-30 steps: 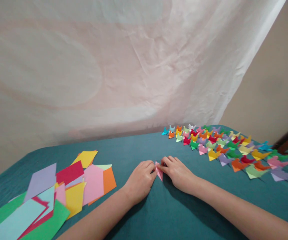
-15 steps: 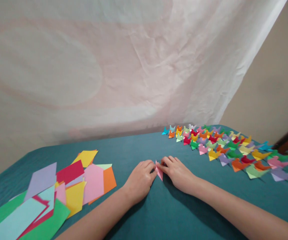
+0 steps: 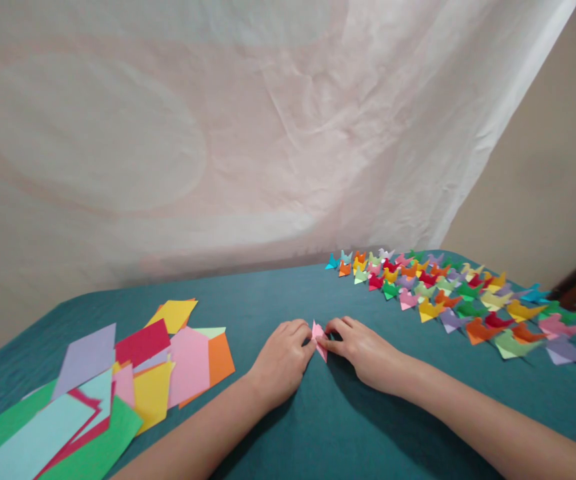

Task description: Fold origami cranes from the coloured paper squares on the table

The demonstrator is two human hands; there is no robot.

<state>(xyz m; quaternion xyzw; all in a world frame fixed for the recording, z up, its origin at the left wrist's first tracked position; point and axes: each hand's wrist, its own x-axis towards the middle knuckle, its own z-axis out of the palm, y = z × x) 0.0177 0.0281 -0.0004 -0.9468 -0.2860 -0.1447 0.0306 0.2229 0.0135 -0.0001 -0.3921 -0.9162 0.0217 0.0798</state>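
The left hand (image 3: 283, 360) and right hand (image 3: 363, 347) were together, both pinching the pink paper (image 3: 319, 332) on the teal cloth (image 3: 328, 427), with loose sheets (image 3: 188, 363) at 9 o'clock; it looked light, thin and easy to crush, best held by its edges.

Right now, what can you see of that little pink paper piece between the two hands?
The pink paper piece is small and folded into a narrow, pointed shape that looks like thin craft paper. It stands slanted, low over the teal cloth, pinched from both sides between fingertips of the left hand and the right hand. Its finer folds are too small to tell.
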